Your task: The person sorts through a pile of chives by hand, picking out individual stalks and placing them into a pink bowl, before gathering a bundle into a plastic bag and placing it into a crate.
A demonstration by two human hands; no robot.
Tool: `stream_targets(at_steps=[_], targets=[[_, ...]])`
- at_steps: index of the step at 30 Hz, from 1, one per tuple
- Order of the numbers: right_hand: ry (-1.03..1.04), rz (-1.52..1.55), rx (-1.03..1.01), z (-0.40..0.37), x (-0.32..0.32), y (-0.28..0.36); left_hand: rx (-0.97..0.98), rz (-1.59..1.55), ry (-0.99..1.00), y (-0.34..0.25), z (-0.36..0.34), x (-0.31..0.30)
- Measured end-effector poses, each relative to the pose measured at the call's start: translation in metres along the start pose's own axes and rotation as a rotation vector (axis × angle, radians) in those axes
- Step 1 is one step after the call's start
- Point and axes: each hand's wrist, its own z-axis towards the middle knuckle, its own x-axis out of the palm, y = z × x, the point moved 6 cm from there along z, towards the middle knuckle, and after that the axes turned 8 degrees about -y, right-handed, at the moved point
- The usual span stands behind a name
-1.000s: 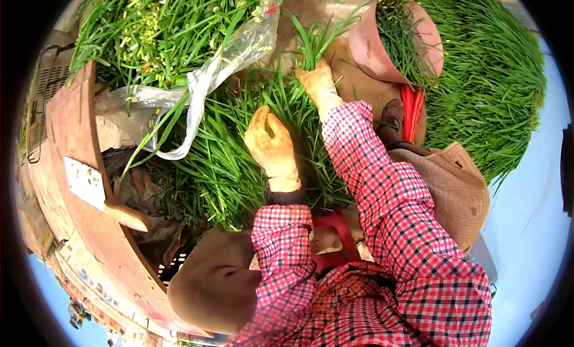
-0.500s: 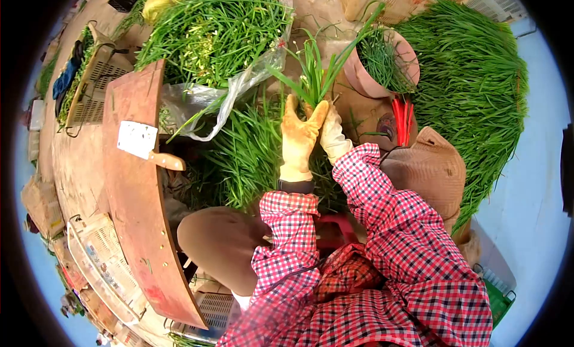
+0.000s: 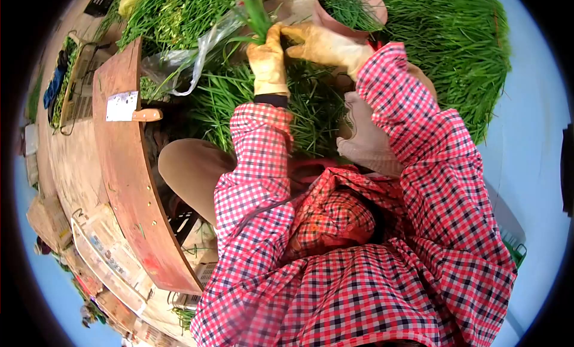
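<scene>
My left hand (image 3: 267, 66), in a yellowed work glove, is closed around a bunch of chives (image 3: 256, 15) whose leaves point up and away from me. Beside it, my right hand (image 3: 326, 46) wears the same kind of glove. Its thumb and fingers are apart and reach left, fingertips right by the left hand's fingers. Below both hands lies a loose heap of long chives (image 3: 224, 104). A clear plastic bag (image 3: 206, 48) edges a pile of cut greens (image 3: 173, 18) at the upper left.
A wooden board (image 3: 119, 167) on my left carries a cleaver (image 3: 122, 106). A pink bucket (image 3: 373, 6) holds thin green stems. Stacked chives (image 3: 454, 54) lie against the pale blue floor (image 3: 526, 119). Plastic crates (image 3: 78, 90) stand at far left.
Both hands have moved farther forward with the bunch, which now tilts away. My right hand has come off the bunch's base and spread its fingers. The whole view has shifted.
</scene>
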Motion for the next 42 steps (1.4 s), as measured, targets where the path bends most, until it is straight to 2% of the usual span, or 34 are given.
stream_targets(at_steps=[1, 3, 5, 7, 9, 10, 12, 13, 14, 16, 17, 18, 19, 20, 23, 24, 27, 28, 29, 31, 33, 35, 37, 39, 40, 41, 42], targets=[[0.165, 0.008, 0.165, -0.006, -0.032, 0.017, -0.014, -0.267, -0.064, 0.003, -0.002, -0.002], [0.112, -0.063, -0.164, -0.010, -0.074, -0.012, -0.084, -0.398, -0.085, 0.010, 0.001, -0.011], [-0.064, 0.991, 0.247, -0.028, -0.123, -0.029, -0.157, -0.463, -0.145, 0.012, 0.002, -0.028], [-0.172, 0.730, 0.393, -0.060, -0.165, -0.053, -0.417, -0.636, -0.195, 0.039, 0.005, -0.028], [-0.415, 0.574, 0.580, -0.096, -0.196, -0.077, -0.564, -0.392, -0.101, 0.041, -0.002, -0.049], [-0.594, 0.549, 0.608, -0.114, -0.211, -0.089, -0.367, -0.287, -0.202, 0.051, -0.002, -0.048], [-0.725, 0.555, 0.610, -0.154, -0.235, -0.111, -0.160, -0.271, -0.234, 0.087, -0.005, -0.035], [-0.753, 0.557, 0.570, -0.169, -0.246, -0.116, -0.155, -0.342, -0.166, 0.099, -0.005, -0.033], [-0.861, 0.648, 0.555, -0.184, -0.257, -0.126, -0.173, -0.200, -0.079, 0.102, -0.008, -0.032], [-1.048, 0.833, 0.470, -0.196, -0.275, -0.137, -0.263, -0.298, -0.007, 0.124, -0.010, -0.029], [-1.034, 0.820, 0.473, -0.203, -0.279, -0.143, -0.339, -0.536, 0.012, 0.135, -0.014, -0.020], [-1.017, 0.813, 0.478, -0.208, -0.278, -0.148, -0.269, -0.263, 0.054, 0.107, -0.015, -0.030], [-1.000, 0.815, 0.479, -0.204, -0.273, -0.133, -0.298, -0.419, 0.014, 0.110, -0.013, -0.030], [-1.025, 0.754, 0.698, -0.206, -0.267, -0.124, -0.304, -0.430, 0.011, 0.113, -0.011, -0.032], [-0.839, 0.796, 0.715, -0.208, -0.243, -0.077, -0.441, -0.504, 0.053, 0.128, -0.005, -0.036], [-0.730, 0.768, 0.478, -0.216, -0.237, -0.074, -0.455, -0.577, 0.074, 0.139, -0.004, -0.031], [-0.652, 0.813, 0.306, -0.217, -0.232, -0.053, -0.388, -0.857, 0.123, 0.186, -0.003, -0.016], [-0.677, 0.815, 0.293, -0.213, -0.233, -0.045, -0.485, -0.784, 0.104, 0.115, -0.010, -0.035], [-0.695, 0.841, 0.316, -0.210, -0.236, -0.041, -0.400, -0.717, -0.039, 0.111, -0.017, -0.031], [-0.692, 0.910, 0.294, -0.185, -0.243, -0.018, -0.679, -0.938, -0.024, 0.076, -0.022, -0.031], [-0.553, 0.784, 0.212, -0.155, -0.230, -0.003, -0.636, -0.691, -0.079, 0.043, -0.022, -0.045], [-0.429, 0.781, 0.450, -0.123, -0.203, -0.003, -0.594, -0.818, -0.141, 0.035, -0.022, -0.039], [-0.307, 0.595, 0.389, -0.103, -0.182, 0.034, -0.641, -0.985, -0.082, 0.036, -0.023, -0.018], [-0.254, 0.173, 0.107, -0.075, -0.141, 0.039, -0.658, -1.084, -0.115, 0.033, -0.028, -0.019], [-0.200, 0.221, 0.131, -0.066, -0.118, 0.033, -0.768, -1.137, -0.076, 0.030, -0.031, -0.021], [-0.194, 0.174, 0.208, -0.060, -0.099, 0.036, -0.695, -1.173, -0.125, 0.029, -0.030, -0.021], [-0.095, 0.061, 0.204, -0.052, -0.088, 0.052, -0.757, -1.228, -0.087, 0.025, -0.029, -0.024]])
